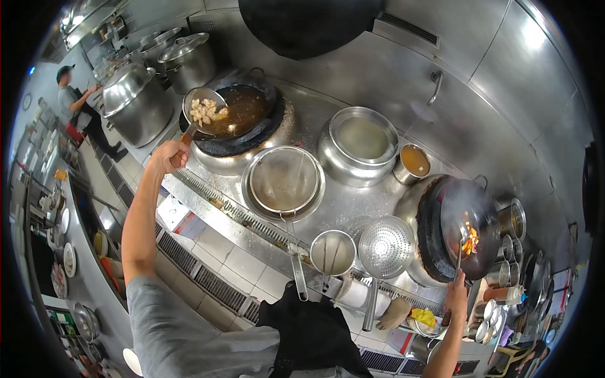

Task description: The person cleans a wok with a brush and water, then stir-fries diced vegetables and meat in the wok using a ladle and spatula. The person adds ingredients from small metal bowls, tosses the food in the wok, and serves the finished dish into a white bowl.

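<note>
My left hand (171,157) grips the wooden handle of a wire strainer (194,106), which holds pale cooked pieces, perhaps meat. The strainer is tilted over the left wok (243,105), which contains brown, bubbling liquid, probably oil. On the right, my right hand (456,295) is closed on the handle of a metal ladle (459,253). Its head is in the right wok (453,212), beside orange and yellow food pieces (471,243). Steam or smoke rises from that wok.
Between the woks stand a round strainer on a bowl (283,182), a large pot of cloudy liquid (364,137), a small pot of orange liquid (414,160) and a perforated skimmer (386,246). Lidded stockpots (134,99) are at left. Another person (78,106) stands farther back.
</note>
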Tool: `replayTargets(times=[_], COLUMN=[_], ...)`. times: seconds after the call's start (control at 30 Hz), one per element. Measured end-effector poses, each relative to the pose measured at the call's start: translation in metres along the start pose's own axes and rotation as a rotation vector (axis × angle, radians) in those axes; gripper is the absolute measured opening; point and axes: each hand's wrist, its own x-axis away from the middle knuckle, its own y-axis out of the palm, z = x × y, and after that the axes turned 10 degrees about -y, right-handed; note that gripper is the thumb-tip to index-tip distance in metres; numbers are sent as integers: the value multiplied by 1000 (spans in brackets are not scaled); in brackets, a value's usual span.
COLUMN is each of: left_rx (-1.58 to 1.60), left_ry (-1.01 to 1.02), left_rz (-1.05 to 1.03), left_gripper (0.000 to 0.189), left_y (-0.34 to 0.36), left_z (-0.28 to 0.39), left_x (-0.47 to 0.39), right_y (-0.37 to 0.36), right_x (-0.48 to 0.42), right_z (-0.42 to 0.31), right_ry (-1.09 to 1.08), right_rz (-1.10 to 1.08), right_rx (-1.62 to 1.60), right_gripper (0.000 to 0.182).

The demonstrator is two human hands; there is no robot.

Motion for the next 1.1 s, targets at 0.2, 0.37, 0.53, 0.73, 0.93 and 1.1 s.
replayTargets(times=[0.2,0.37,0.53,0.73,0.93,1.1], left_rx=[398,642,741,479,307,176], left_ry=[-143,-104,73,236,182,80], left_rz=[-410,-626,-833,-609,-682,-795], left_gripper=[16,29,31,37,47,58], left_y=[26,46,66,139,237,364], left_z=[-17,-72,-137,-147,-180,-219], left_x=[4,7,32,119,221,286], right_y=[18,8,-8,-19,-43,-77], right_x=[-13,-9,4,24,26,19], right_z=[28,17,7,34,79,122], right_ry=[-57,-35,9,37,126,301], right_rz=[30,1,-26,18,-55,-54], right_rx=[-39,-43,-46,-193,-586,-1237], right_gripper=[57,56,55,58,58,56])
